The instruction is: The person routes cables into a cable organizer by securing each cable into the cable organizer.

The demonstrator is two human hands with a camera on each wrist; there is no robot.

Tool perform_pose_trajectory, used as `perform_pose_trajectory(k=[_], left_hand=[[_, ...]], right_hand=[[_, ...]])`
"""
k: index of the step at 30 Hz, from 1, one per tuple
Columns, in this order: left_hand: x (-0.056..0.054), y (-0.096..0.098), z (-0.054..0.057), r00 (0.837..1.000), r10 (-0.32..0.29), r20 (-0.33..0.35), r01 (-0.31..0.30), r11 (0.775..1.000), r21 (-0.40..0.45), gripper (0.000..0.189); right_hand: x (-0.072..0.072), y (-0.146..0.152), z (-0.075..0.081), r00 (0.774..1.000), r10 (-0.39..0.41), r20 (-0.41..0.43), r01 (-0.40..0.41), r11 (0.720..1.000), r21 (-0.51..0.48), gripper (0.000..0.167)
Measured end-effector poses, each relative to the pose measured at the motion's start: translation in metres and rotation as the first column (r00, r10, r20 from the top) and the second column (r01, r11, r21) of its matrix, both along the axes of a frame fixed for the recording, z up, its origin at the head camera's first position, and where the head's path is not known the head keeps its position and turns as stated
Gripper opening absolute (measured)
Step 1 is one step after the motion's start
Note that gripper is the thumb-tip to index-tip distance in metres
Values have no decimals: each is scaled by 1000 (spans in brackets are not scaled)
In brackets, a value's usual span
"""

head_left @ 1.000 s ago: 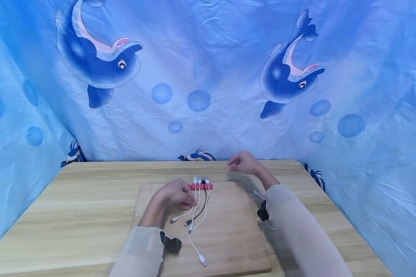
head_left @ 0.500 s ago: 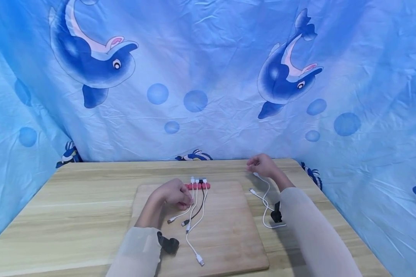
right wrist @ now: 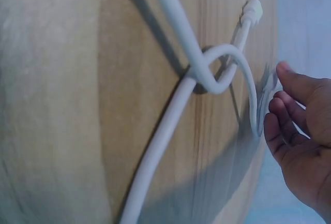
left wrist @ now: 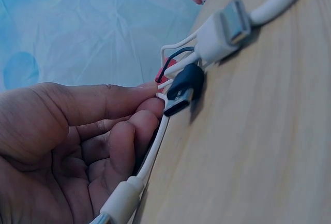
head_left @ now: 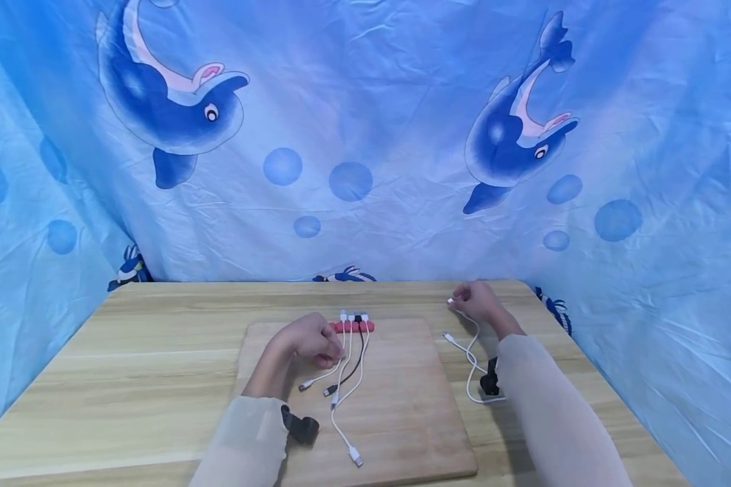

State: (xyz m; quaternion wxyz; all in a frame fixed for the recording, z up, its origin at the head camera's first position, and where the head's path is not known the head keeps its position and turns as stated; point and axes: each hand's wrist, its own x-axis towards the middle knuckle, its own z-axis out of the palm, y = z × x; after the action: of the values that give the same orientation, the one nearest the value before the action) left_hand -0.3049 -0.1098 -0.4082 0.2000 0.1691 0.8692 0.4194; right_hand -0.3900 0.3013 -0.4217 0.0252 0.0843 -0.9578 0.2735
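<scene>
A red cable holder (head_left: 356,327) lies at the far edge of a wooden board (head_left: 414,406), with several white USB cables and one black USB cable (head_left: 359,362) set in it. My left hand (head_left: 309,340) overlaps the holder's left end in the head view. Its thumb and forefinger pinch a white USB cable (left wrist: 151,154) just in front of the holder. To the board's right, a loose white USB cable (head_left: 470,362) lies looped on the table. My right hand (head_left: 478,302) pinches that cable's far plug (right wrist: 271,81) with thumb and fingertips; its other plug (head_left: 448,336) rests nearer.
The cables' free ends fan out over the board; the longest, a white plug (head_left: 356,457), lies closest to me. A wood-grain table (head_left: 158,379) runs under everything. A blue dolphin-printed curtain (head_left: 402,223) hangs behind it and along both sides.
My right hand has moved rightward from beyond the board's far right corner and come down onto the loose cable's far plug. My left hand has stayed at the holder.
</scene>
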Motion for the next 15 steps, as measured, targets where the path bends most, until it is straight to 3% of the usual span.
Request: perform_pose_trajectory(k=[11,15], left_hand=[[-21,-5,-2,1000,12,12,-12,1000,2,10],[-28,-6,-1,999,32,17,-32,999,-16,9]], right_hand=[[-7,-3,1,998,38,53,-38,999,2,19],[-9,-4,4,997,83,12,-83,996,20,11]])
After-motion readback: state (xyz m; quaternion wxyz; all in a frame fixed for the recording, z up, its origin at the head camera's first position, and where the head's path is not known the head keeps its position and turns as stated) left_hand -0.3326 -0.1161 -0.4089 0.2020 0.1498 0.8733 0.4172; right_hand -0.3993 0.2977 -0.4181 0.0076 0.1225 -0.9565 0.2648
